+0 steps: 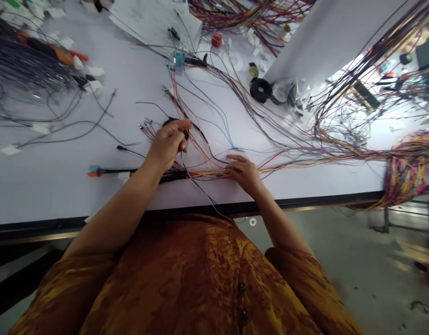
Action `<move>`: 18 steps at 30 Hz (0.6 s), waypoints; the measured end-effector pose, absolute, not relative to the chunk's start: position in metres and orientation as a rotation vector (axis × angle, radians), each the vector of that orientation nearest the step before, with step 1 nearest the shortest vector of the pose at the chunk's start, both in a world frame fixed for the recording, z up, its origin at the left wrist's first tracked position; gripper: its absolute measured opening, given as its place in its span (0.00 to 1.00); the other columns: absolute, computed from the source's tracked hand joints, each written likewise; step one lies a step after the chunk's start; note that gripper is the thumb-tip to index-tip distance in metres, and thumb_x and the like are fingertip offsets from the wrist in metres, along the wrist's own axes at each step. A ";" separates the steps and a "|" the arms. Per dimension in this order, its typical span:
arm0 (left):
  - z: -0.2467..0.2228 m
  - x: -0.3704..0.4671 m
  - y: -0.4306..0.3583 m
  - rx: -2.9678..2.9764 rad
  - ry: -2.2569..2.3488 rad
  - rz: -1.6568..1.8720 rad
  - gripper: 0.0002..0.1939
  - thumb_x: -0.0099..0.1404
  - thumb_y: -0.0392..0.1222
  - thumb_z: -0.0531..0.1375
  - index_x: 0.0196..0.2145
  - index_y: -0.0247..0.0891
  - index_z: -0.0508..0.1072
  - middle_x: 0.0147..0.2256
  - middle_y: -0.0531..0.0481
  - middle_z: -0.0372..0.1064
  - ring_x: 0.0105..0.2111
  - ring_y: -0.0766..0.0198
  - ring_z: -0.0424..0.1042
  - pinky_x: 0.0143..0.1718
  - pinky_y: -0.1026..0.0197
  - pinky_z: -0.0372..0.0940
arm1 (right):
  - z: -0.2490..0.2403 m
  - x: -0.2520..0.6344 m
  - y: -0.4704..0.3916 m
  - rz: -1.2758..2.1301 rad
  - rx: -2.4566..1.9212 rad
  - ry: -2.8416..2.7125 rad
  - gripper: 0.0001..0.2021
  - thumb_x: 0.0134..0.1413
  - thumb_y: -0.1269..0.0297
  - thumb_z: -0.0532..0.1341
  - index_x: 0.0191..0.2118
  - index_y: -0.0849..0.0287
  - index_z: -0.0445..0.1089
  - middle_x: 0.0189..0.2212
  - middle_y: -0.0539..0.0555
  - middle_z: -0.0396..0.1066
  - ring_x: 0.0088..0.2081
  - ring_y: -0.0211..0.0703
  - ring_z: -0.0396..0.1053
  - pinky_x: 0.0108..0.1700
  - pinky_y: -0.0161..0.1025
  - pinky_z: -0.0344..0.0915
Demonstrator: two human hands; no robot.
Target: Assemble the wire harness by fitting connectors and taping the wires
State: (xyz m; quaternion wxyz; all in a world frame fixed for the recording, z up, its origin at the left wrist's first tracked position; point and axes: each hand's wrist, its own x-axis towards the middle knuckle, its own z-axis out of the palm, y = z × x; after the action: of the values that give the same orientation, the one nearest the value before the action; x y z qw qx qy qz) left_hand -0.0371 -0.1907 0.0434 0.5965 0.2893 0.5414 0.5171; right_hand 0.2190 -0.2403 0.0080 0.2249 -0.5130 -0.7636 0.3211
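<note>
Near the middle of the white table, my left hand (169, 142) is closed around a black roll of tape (185, 134), part of which shows between the fingers. Thin red and dark wires pass beneath and beside it. To its right, my right hand (245, 174) pinches a dark wire at the bundle of yellow and red wires (207, 173). Black sleeved cables (113, 170) run left from that bundle and end in an orange and teal connector (94, 171). Beyond my hands, a light blue connector (178, 58) lies on wires.
Purple wires (22, 60) and an orange-handled tool (61, 53) lie at the left. Papers (148, 23) sit at the back. Another black tape roll (260, 90) is beside a white column (315, 42). Wire bundles hang over the table's front edge (322, 201) at right.
</note>
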 end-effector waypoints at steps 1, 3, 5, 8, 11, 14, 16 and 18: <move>0.045 -0.044 -0.189 0.678 1.285 1.262 0.16 0.56 0.23 0.55 0.36 0.37 0.77 0.38 0.51 0.75 0.16 0.77 0.57 0.17 0.67 0.58 | 0.006 0.218 -0.241 0.864 -1.420 -2.096 0.07 0.59 0.66 0.60 0.34 0.56 0.77 0.52 0.58 0.74 0.51 0.49 0.73 0.53 0.46 0.67; 0.047 -0.060 -0.189 0.697 1.336 1.363 0.19 0.56 0.20 0.54 0.37 0.38 0.77 0.40 0.52 0.76 0.16 0.77 0.56 0.17 0.67 0.57 | 0.002 0.215 -0.243 0.806 -1.453 -2.064 0.08 0.59 0.66 0.60 0.35 0.56 0.78 0.50 0.58 0.74 0.49 0.49 0.73 0.52 0.46 0.68; 0.050 -0.078 -0.195 0.708 1.369 1.440 0.21 0.57 0.18 0.53 0.38 0.37 0.77 0.41 0.52 0.76 0.16 0.77 0.56 0.17 0.67 0.57 | -0.003 0.211 -0.244 0.726 -1.499 -2.024 0.08 0.59 0.67 0.59 0.37 0.56 0.78 0.48 0.59 0.74 0.47 0.48 0.73 0.49 0.44 0.69; 0.055 -0.107 -0.213 0.668 1.372 1.500 0.22 0.58 0.19 0.51 0.40 0.36 0.77 0.42 0.49 0.76 0.17 0.77 0.58 0.18 0.68 0.60 | -0.010 0.206 -0.244 0.619 -1.527 -1.989 0.09 0.60 0.66 0.59 0.37 0.57 0.78 0.45 0.59 0.74 0.44 0.47 0.73 0.47 0.43 0.69; 0.058 -0.134 -0.237 0.607 1.348 1.569 0.20 0.59 0.21 0.52 0.41 0.35 0.78 0.43 0.47 0.77 0.19 0.76 0.60 0.19 0.68 0.63 | -0.013 0.209 -0.243 0.590 -1.516 -1.996 0.09 0.61 0.64 0.59 0.36 0.58 0.77 0.44 0.59 0.74 0.43 0.46 0.73 0.47 0.44 0.69; 0.057 -0.154 -0.264 0.525 1.318 1.658 0.19 0.59 0.23 0.54 0.44 0.35 0.77 0.45 0.46 0.77 0.20 0.75 0.61 0.20 0.69 0.64 | -0.003 0.214 -0.243 0.601 -1.481 -2.029 0.08 0.59 0.64 0.60 0.36 0.58 0.76 0.43 0.60 0.74 0.43 0.47 0.73 0.47 0.46 0.69; 0.054 -0.162 -0.280 0.475 1.313 1.683 0.18 0.60 0.24 0.56 0.45 0.34 0.77 0.45 0.45 0.77 0.21 0.75 0.62 0.21 0.69 0.66 | 0.012 0.205 -0.244 0.506 -1.456 -2.013 0.08 0.59 0.64 0.60 0.39 0.59 0.76 0.43 0.61 0.74 0.46 0.50 0.71 0.51 0.50 0.68; 0.052 -0.164 -0.293 0.476 1.312 1.681 0.15 0.61 0.27 0.58 0.45 0.34 0.77 0.46 0.44 0.77 0.21 0.75 0.63 0.23 0.68 0.68 | 0.030 0.177 -0.245 0.433 -1.362 -2.019 0.09 0.60 0.64 0.59 0.44 0.58 0.74 0.45 0.61 0.73 0.49 0.52 0.69 0.54 0.53 0.65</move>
State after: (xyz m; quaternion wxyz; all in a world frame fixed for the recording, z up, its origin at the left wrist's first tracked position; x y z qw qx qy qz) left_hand -0.1638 -0.2926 0.0517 0.4604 0.1934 0.5330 0.6831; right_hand 0.1774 -0.2450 0.0303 0.3276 -0.5202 -0.7712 0.1655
